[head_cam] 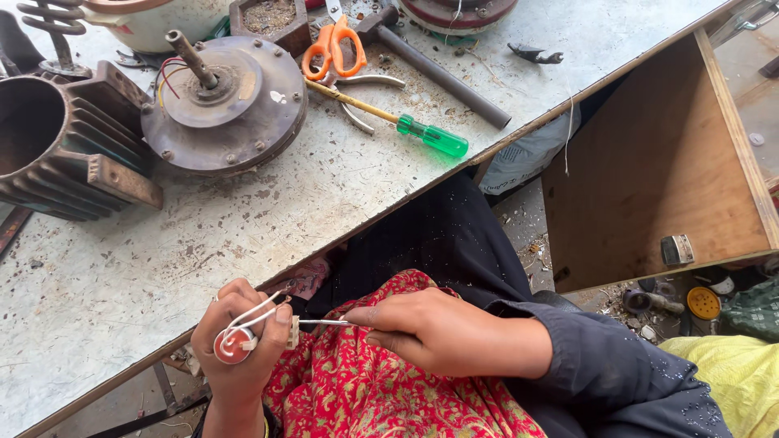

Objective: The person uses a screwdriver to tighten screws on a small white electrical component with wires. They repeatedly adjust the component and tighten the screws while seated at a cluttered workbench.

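Pinching a small, light red part (233, 346) in the closed left hand (241, 341), the right hand (442, 328) grips its thin, bendy white wire (320, 323), seemingly best held by the body.

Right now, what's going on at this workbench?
A person sits at a worn metal table. The left hand holds a small round red part with white wires; the right hand pinches a thin wire leading from it, over red patterned cloth. On the table lie a rusty motor housing, a green-handled screwdriver, orange scissors and a hammer, all untouched.
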